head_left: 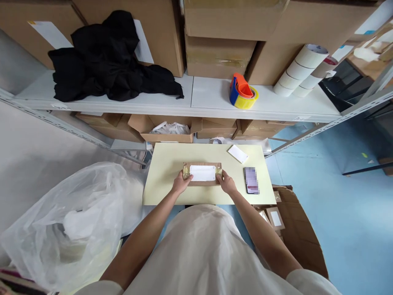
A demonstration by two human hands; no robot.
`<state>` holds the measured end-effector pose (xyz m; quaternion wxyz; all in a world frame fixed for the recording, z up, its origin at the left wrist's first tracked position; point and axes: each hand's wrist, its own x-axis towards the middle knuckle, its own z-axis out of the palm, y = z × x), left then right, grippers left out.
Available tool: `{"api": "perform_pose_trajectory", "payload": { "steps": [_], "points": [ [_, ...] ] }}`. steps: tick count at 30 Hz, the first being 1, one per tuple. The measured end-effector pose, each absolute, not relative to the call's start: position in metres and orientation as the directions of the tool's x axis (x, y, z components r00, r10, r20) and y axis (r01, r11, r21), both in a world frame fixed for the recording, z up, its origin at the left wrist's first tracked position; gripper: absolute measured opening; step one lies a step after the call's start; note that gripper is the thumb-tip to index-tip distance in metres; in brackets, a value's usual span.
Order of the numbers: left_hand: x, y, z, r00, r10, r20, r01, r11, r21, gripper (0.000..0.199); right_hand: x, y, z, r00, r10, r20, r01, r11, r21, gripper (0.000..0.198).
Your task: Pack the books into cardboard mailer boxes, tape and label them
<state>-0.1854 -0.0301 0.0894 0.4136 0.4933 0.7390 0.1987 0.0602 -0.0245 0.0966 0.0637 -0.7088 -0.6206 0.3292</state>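
Note:
Between my two hands is a small brown cardboard box (pixel 204 183), held over the pale yellow table (pixel 166 153). A white label (pixel 202 173) covers most of its upper face, and shiny tape wraps both ends. My left hand (pixel 181 183) grips the left end, thumb on the label's edge. At the right end, my right hand (pixel 227 182) is closed on the box in the same way. To the right lie a phone (pixel 251 180) with a blurred screen and a white slip or pad (pixel 238 154).
Behind the table stands a grey shelf (pixel 208 96) with a tape dispenser (pixel 242 92), tape rolls (pixel 301 69), black cloth (pixel 107 61) and large cartons (pixel 221 53). A clear plastic bag (pixel 76 221) bulges at left. An open carton (pixel 302 229) holding small boxes sits at right.

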Motion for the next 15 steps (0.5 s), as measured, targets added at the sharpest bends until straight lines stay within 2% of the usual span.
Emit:
{"api": "perform_pose_trajectory", "payload": {
  "steps": [6, 10, 15],
  "points": [
    [-0.192, -0.038, 0.095, -0.151, 0.891, -0.427, 0.578, 0.43, 0.694, 0.047, 0.05, -0.037, 0.093, 0.101, 0.925, -0.366, 0.668, -0.336, -0.663, 0.044],
    [-0.195, -0.045, 0.11, -0.069, 0.917, -0.393, 0.626, 0.347, 0.698, 0.048, 0.05, -0.063, 0.109, 0.191, 0.899, -0.393, 0.436, -0.437, -0.787, 0.049],
    [-0.169, -0.043, 0.139, 0.096, 0.942, -0.323, 0.692, 0.17, 0.702, 0.058, 0.072, -0.126, 0.137, 0.33, 0.877, -0.349, 0.134, -0.41, -0.902, 0.056]
  ]
}}
